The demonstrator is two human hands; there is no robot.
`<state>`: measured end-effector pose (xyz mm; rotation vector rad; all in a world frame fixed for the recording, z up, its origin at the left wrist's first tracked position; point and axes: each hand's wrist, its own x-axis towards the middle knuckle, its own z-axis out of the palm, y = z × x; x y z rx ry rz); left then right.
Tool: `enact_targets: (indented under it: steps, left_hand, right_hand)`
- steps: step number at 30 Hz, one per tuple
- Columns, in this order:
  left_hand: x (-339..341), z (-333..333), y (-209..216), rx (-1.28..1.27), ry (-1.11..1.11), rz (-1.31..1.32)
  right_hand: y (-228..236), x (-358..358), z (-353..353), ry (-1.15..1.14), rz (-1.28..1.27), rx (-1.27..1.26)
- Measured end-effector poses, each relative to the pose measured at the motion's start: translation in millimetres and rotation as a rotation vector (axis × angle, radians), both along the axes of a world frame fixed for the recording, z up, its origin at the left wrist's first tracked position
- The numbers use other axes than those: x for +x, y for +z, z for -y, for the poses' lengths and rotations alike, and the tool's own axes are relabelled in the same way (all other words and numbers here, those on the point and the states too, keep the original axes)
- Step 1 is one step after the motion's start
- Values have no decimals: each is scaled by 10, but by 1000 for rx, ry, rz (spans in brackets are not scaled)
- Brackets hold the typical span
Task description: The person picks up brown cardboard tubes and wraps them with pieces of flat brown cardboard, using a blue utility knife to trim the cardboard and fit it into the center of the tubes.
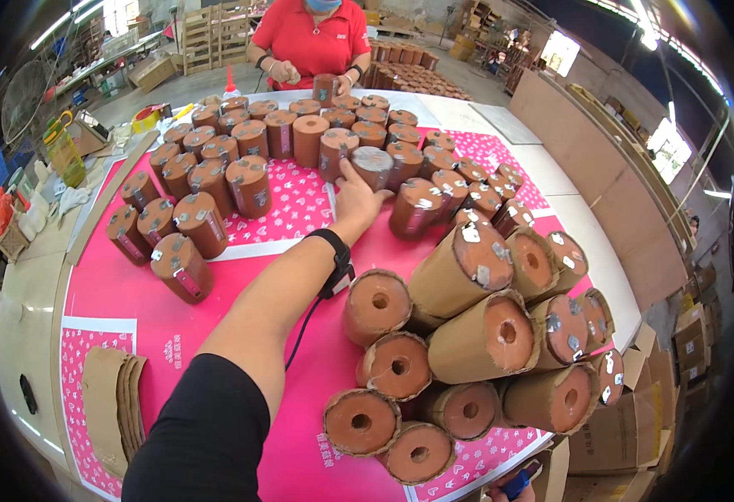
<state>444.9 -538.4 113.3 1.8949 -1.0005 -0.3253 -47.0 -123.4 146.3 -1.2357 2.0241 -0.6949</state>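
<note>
My left hand [359, 201] reaches over the table to the middle of a group of brown cylinders. Its fingers and thumb close round the near side of a grey-topped cylinder [373, 161], whose top looks slightly blurred. Brown cylinders with silvery patches on top, such as one upright cylinder [250, 186], stand close about it. At the lower edge my right hand [513, 489], mostly cut off, grips a small blue object [518, 482] whose kind I cannot make out. Above it lies a stack of paper-wrapped cylinders [501, 335], several showing a round hole in the end.
Pink patterned sheeting [300, 418] covers the table. Curved brown cardboard pieces [114, 410] lie at the near left. Across the table a co-worker in a red shirt [313, 38] has a hand at another cylinder [325, 88]. Cardboard boxes [618, 435] stand at the right, below the table edge.
</note>
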Motion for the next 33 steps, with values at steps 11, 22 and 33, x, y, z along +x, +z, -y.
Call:
enact_targets:
  steps: [11, 22, 33]
  left_hand:
    - [663, -404, 109, -27, -246, -145]
    - [-1515, -2496, 1849, 49, -633, 756]
    - [-871, -4157, 2080, -22, -574, -242]
  right_hand:
    - [41, -136, -26, 100, 259, -109]
    - [348, 402, -192, 273, 467, -184]
    - [357, 269, -462, 437, 508, -73]
